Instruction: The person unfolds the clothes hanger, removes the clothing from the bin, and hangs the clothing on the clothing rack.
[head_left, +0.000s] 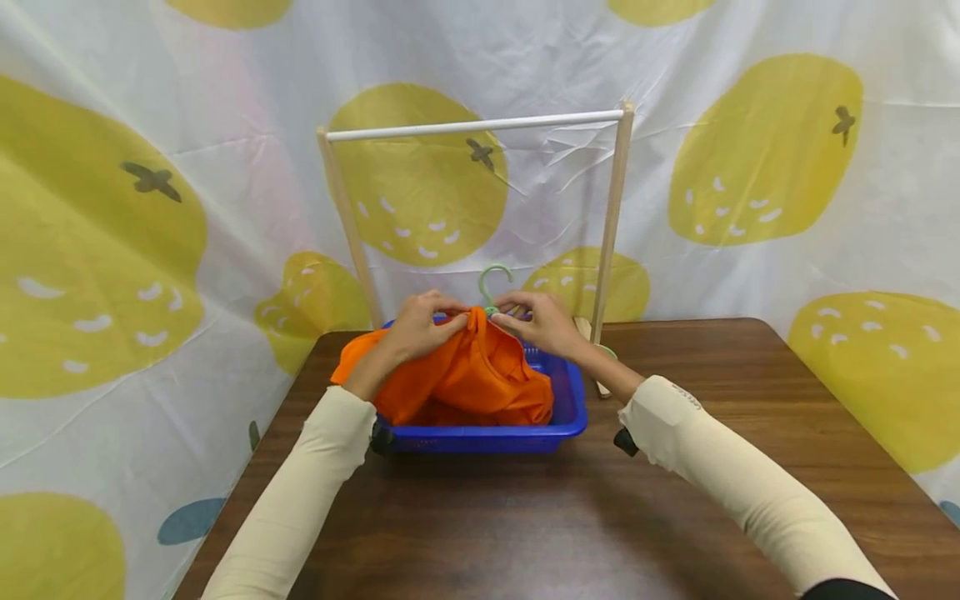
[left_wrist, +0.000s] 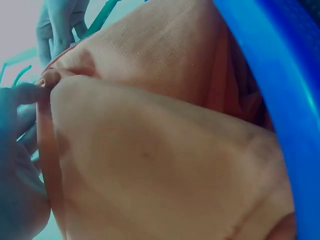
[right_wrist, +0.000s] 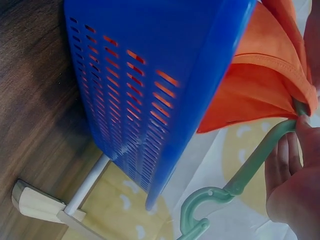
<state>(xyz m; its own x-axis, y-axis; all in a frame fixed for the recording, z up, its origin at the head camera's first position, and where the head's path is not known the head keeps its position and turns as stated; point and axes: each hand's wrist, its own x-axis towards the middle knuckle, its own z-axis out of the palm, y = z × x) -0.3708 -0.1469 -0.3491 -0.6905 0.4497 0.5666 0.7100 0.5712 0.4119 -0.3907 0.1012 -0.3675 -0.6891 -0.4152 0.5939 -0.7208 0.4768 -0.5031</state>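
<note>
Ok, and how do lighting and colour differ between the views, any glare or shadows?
Head view: fairly even light, soft shadows on the table; left wrist view: hazy, with a blue-green cast that turns the orange cloth tan and the left hand bluish, upper left corner washed out; right wrist view: cloth vividly orange, pale glare on the blue basket.
</note>
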